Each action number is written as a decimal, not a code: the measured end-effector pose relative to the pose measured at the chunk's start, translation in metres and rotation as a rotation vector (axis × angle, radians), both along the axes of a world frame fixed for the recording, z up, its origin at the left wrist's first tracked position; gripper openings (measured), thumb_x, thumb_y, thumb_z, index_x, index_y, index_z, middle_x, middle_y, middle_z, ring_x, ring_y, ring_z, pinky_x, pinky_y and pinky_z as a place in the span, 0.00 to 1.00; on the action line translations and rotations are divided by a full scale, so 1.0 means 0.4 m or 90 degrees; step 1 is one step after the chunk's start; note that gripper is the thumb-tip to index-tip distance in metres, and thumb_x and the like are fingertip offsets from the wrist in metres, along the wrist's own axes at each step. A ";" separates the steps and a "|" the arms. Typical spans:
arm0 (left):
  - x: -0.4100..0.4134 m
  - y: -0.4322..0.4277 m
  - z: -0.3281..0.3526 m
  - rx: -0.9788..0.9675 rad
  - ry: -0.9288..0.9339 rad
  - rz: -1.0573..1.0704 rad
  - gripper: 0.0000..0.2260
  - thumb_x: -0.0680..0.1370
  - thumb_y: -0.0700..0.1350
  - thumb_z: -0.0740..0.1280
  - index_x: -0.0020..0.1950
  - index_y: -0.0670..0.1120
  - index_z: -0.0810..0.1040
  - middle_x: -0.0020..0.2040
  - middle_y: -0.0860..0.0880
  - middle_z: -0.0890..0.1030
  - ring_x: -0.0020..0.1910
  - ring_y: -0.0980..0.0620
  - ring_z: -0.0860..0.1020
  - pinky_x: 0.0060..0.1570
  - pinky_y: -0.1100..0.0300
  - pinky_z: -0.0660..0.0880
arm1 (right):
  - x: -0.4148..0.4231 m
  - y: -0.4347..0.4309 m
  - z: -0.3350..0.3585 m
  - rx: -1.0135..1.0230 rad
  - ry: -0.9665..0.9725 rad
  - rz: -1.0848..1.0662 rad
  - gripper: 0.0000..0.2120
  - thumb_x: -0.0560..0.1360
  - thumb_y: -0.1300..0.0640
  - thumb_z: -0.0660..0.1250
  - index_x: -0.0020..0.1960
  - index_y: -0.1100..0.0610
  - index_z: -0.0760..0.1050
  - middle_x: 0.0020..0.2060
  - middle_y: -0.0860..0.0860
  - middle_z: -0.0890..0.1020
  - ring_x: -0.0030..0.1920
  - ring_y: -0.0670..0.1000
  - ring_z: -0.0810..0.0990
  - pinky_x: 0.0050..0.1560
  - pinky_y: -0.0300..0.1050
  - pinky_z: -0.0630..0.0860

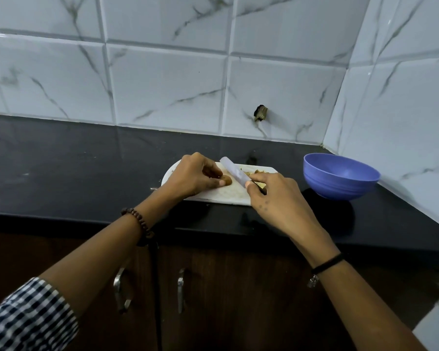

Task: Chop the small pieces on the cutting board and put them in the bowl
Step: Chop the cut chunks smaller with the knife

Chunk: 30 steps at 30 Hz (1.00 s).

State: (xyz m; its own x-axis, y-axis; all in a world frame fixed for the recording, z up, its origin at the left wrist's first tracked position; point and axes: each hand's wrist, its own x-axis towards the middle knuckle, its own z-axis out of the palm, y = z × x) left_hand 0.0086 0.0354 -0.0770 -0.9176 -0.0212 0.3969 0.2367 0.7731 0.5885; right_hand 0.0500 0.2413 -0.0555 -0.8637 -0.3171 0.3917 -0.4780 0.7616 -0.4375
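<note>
- Stage: chopping is under way. No transfer to the bowl shows.
- Your left hand (193,176) pinches a small round brown piece (227,180) between thumb and fingertips. It holds the piece down on the white plastic cutting board with rounded corners (221,196), left of the board's middle.
- Your right hand (274,196) is curled round the handle of a knife with a pale lilac blade (232,172), forefinger stretched forward beside the blade. The blade stands just right of the brown piece, tip pointing far and left. Whether the edge touches the piece cannot be told.
- A small heap of pale cut bits (257,171) lies on the far right part of the cutting board, right of the blade and partly hidden by your right hand.
- The round blue-violet plastic bowl (340,187) stands on the black stone tabletop (86,173), right of the cutting board and apart from it. The part of its inside that shows holds no pieces.
- Judgement: some cutting is done. The brown piece is left to chop, and then every bit must go into the bowl. Roughly the middle of the job.
- Around: white marble-patterned wall tiles (162,84) lie behind, one with a dark broken hole (261,113). Dark wooden cupboard doors with metal handles (121,287) sit below the near edge.
- In the way: only a strip of tabletop shows between cutting board and bowl. The likelier trouble is your left fingertips, close beside the blade. Keep them tucked back.
</note>
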 end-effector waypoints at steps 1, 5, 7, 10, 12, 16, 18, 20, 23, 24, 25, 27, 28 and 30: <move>-0.001 0.007 -0.001 -0.004 0.012 0.013 0.09 0.71 0.52 0.77 0.47 0.50 0.87 0.42 0.54 0.86 0.44 0.61 0.82 0.47 0.67 0.77 | 0.000 -0.002 0.001 0.001 -0.002 -0.003 0.15 0.82 0.52 0.58 0.64 0.53 0.78 0.54 0.53 0.81 0.46 0.49 0.73 0.43 0.45 0.72; -0.005 0.025 0.008 0.012 0.009 0.046 0.09 0.70 0.50 0.77 0.48 0.49 0.88 0.43 0.54 0.86 0.46 0.59 0.81 0.47 0.62 0.76 | -0.010 -0.013 -0.006 0.027 -0.012 -0.031 0.15 0.82 0.50 0.57 0.56 0.56 0.80 0.43 0.52 0.78 0.40 0.49 0.74 0.32 0.42 0.67; -0.007 0.028 0.017 0.015 -0.008 0.049 0.09 0.70 0.49 0.78 0.47 0.48 0.88 0.43 0.53 0.86 0.47 0.58 0.81 0.46 0.61 0.76 | -0.016 -0.019 -0.011 0.042 -0.023 -0.056 0.15 0.82 0.49 0.57 0.47 0.57 0.77 0.40 0.52 0.76 0.35 0.47 0.72 0.28 0.41 0.62; -0.009 0.028 0.024 0.005 -0.022 0.047 0.07 0.70 0.46 0.77 0.46 0.46 0.88 0.42 0.52 0.86 0.48 0.54 0.81 0.50 0.54 0.79 | -0.020 -0.035 -0.020 0.062 -0.019 -0.080 0.16 0.82 0.49 0.57 0.41 0.57 0.71 0.40 0.54 0.75 0.33 0.48 0.71 0.27 0.41 0.59; -0.010 0.027 0.024 0.002 -0.026 0.051 0.06 0.70 0.45 0.77 0.46 0.46 0.88 0.42 0.51 0.86 0.48 0.54 0.81 0.51 0.53 0.80 | -0.023 -0.048 -0.022 0.081 -0.012 -0.091 0.15 0.82 0.49 0.57 0.42 0.58 0.70 0.42 0.55 0.75 0.36 0.51 0.72 0.28 0.42 0.59; -0.016 0.023 0.013 0.008 -0.002 0.036 0.04 0.70 0.45 0.78 0.44 0.48 0.88 0.40 0.53 0.86 0.47 0.56 0.82 0.50 0.53 0.79 | -0.029 -0.075 -0.012 0.125 0.005 -0.094 0.13 0.83 0.52 0.56 0.52 0.58 0.76 0.49 0.56 0.79 0.42 0.55 0.73 0.38 0.45 0.64; -0.019 0.022 0.007 0.011 0.011 0.039 0.03 0.70 0.45 0.78 0.43 0.49 0.88 0.39 0.53 0.86 0.46 0.57 0.82 0.50 0.53 0.79 | -0.023 -0.092 0.000 0.148 0.004 -0.093 0.12 0.83 0.54 0.57 0.57 0.59 0.76 0.52 0.57 0.79 0.47 0.58 0.77 0.39 0.45 0.64; -0.022 0.024 0.003 0.012 0.022 0.044 0.03 0.70 0.44 0.78 0.43 0.48 0.88 0.39 0.51 0.86 0.46 0.54 0.82 0.51 0.52 0.79 | -0.017 -0.107 0.006 0.178 0.012 -0.092 0.11 0.83 0.57 0.57 0.58 0.60 0.75 0.55 0.57 0.78 0.53 0.58 0.78 0.40 0.46 0.65; -0.021 0.032 0.002 0.012 0.038 0.049 0.05 0.69 0.44 0.78 0.43 0.46 0.88 0.40 0.48 0.86 0.46 0.53 0.82 0.51 0.53 0.78 | -0.011 -0.116 0.012 0.201 0.019 -0.083 0.10 0.83 0.58 0.58 0.58 0.60 0.74 0.56 0.57 0.78 0.55 0.59 0.78 0.40 0.46 0.64; -0.021 0.033 0.001 0.012 0.046 0.049 0.04 0.70 0.44 0.78 0.43 0.46 0.88 0.40 0.49 0.86 0.44 0.55 0.81 0.50 0.54 0.78 | -0.009 -0.114 0.013 0.201 0.014 -0.078 0.09 0.82 0.58 0.58 0.58 0.61 0.74 0.56 0.58 0.78 0.55 0.59 0.78 0.40 0.46 0.64; -0.019 0.035 0.000 0.011 0.057 0.047 0.04 0.70 0.43 0.77 0.43 0.46 0.88 0.40 0.50 0.86 0.41 0.59 0.80 0.49 0.57 0.77 | -0.007 -0.111 0.013 0.198 0.006 -0.071 0.09 0.82 0.58 0.59 0.58 0.61 0.73 0.56 0.58 0.77 0.54 0.59 0.77 0.40 0.46 0.65; -0.016 0.035 -0.001 0.010 0.072 0.042 0.02 0.70 0.40 0.76 0.42 0.46 0.88 0.39 0.51 0.86 0.35 0.67 0.77 0.43 0.68 0.75 | 0.004 -0.104 0.007 0.193 -0.022 -0.057 0.07 0.82 0.58 0.60 0.57 0.59 0.73 0.52 0.57 0.75 0.51 0.59 0.77 0.41 0.46 0.66; -0.017 0.034 -0.002 0.010 0.071 0.041 0.03 0.70 0.40 0.76 0.42 0.45 0.88 0.39 0.52 0.86 0.33 0.70 0.75 0.38 0.74 0.72 | 0.011 -0.098 0.001 0.191 -0.035 -0.054 0.04 0.82 0.58 0.61 0.54 0.57 0.72 0.48 0.55 0.73 0.47 0.57 0.76 0.40 0.46 0.66; -0.018 0.032 -0.003 0.006 0.062 0.045 0.03 0.71 0.40 0.76 0.43 0.45 0.88 0.39 0.55 0.85 0.33 0.69 0.75 0.34 0.79 0.68 | 0.022 -0.085 -0.004 0.184 -0.041 -0.044 0.04 0.82 0.57 0.61 0.49 0.55 0.67 0.43 0.51 0.68 0.41 0.53 0.72 0.39 0.46 0.67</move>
